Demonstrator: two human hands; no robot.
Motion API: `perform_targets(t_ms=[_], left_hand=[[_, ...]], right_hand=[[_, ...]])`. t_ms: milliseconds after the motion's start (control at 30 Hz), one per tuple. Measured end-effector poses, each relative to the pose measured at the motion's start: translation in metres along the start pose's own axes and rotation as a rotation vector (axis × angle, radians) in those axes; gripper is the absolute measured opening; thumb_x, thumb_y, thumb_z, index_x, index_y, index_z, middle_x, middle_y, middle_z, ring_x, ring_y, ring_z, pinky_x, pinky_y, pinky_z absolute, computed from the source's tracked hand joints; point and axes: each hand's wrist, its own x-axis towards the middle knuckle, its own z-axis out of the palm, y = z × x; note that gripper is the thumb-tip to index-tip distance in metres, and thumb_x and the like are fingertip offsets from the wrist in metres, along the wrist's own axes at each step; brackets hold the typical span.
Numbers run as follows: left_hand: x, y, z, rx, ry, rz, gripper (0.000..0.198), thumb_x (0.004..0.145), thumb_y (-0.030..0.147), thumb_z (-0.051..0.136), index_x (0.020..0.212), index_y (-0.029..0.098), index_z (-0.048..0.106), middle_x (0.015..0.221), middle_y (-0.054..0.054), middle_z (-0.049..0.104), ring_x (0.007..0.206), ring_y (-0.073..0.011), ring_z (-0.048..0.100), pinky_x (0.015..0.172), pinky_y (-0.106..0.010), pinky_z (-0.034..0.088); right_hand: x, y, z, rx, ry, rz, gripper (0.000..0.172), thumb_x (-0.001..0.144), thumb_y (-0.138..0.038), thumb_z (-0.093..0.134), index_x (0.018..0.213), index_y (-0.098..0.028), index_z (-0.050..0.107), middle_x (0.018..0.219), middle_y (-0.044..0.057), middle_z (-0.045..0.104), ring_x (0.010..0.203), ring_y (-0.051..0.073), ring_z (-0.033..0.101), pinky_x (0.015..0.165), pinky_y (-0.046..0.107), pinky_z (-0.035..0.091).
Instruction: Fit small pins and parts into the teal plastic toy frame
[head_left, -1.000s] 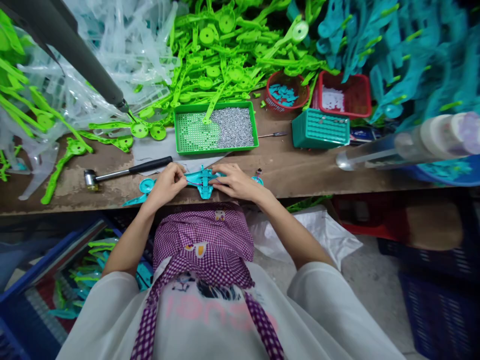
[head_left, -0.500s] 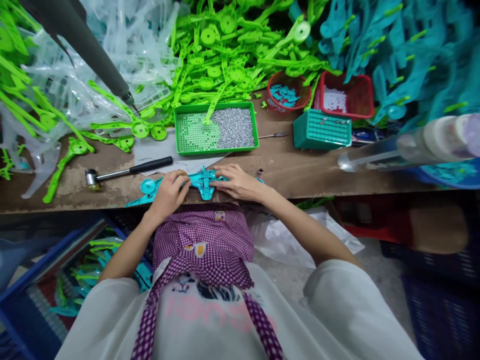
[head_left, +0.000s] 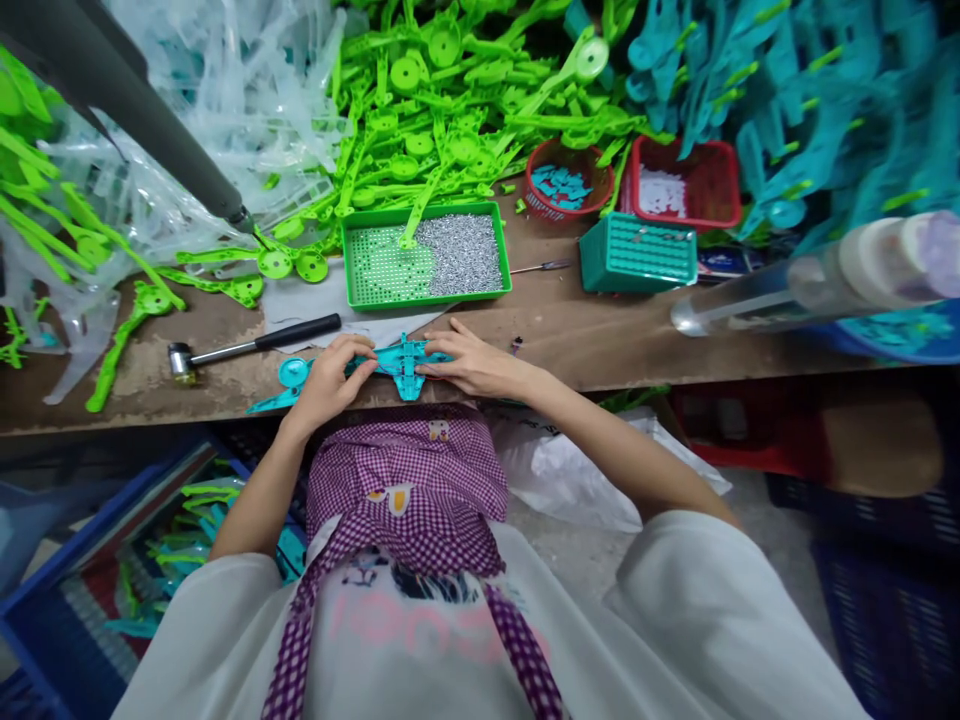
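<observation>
A teal plastic toy part (head_left: 401,364) lies flat at the near edge of the brown worktable (head_left: 600,335). My left hand (head_left: 330,375) presses on its left arm, fingers curled over the plastic. My right hand (head_left: 469,362) holds the right side, fingers pinched on the piece. A round teal end (head_left: 292,372) sticks out to the left of my left hand.
A hammer (head_left: 247,347) lies left of my hands. Behind them sits a green tray (head_left: 379,270) of small metal screws. A teal basket (head_left: 637,255), two red baskets (head_left: 686,185) and piles of green (head_left: 450,110) and teal (head_left: 787,100) plastic parts fill the back.
Both hands stay on the teal part; my left hand has shifted slightly left along it and the fingers have pressed down. The view has drifted a little.
</observation>
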Motion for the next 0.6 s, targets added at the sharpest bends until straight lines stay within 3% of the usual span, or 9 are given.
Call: perform_targets(t_ms=[200,333,500,600], left_hand=[[0.005,0.005,0.01,-0.018,0.044,-0.057,0.009,0.092,0.027,0.055,0.093,0.02,0.059,0.095,-0.005,0.065,0.094,-0.0181,0.061,0.088,-0.035,0.048],[0.026,0.004,0.008,0.008,0.131,-0.105,0.008,0.092,0.025,0.052,0.091,0.02,0.058,0.094,-0.004,0.065,0.093,-0.0186,0.06,0.087,-0.035,0.047],[0.052,-0.003,-0.006,0.099,-0.1,-0.17,0.006,0.087,0.025,0.056,0.085,0.02,0.059,0.086,-0.004,0.061,0.085,-0.0198,0.059,0.082,-0.035,0.047],[0.048,0.001,-0.006,0.095,-0.138,-0.138,0.009,0.088,0.028,0.056,0.086,0.02,0.06,0.087,-0.003,0.062,0.086,-0.0199,0.059,0.082,-0.035,0.047]], right_hand=[[0.0,-0.003,-0.003,-0.097,-0.051,0.006,0.044,0.095,-0.013,0.04,0.135,-0.027,0.054,0.136,0.012,0.054,0.137,0.029,0.038,0.11,0.067,0.025],[0.002,0.002,-0.006,-0.095,0.0,0.056,0.043,0.095,-0.014,0.038,0.133,-0.026,0.056,0.132,0.012,0.056,0.134,0.028,0.042,0.109,0.064,0.028],[0.004,0.005,-0.005,-0.049,0.026,0.107,0.044,0.094,-0.01,0.038,0.13,-0.024,0.06,0.13,0.013,0.057,0.132,0.026,0.044,0.11,0.059,0.031],[0.003,0.004,-0.003,-0.059,0.021,0.128,0.046,0.092,-0.007,0.04,0.131,-0.024,0.058,0.132,0.012,0.057,0.138,0.028,0.038,0.113,0.063,0.024]])
